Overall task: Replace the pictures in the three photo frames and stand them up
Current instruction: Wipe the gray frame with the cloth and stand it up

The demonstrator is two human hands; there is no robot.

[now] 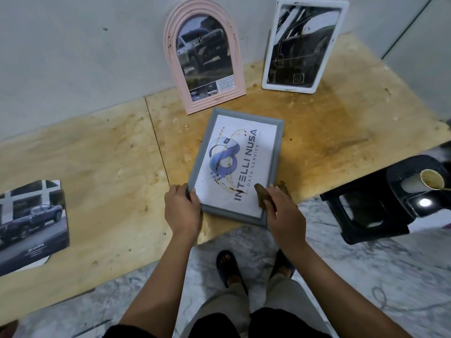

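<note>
The grey frame (238, 167) — stiff, light, probably glass-fronted — lifts best by its near corners: left hand (181, 211) grips one, right hand's (284, 213) hold I cannot tell.

Grey wall (73, 57) behind stained plywood table (109, 179) — pale marbled floor (366, 276), black stool (380, 230) at right.
</note>
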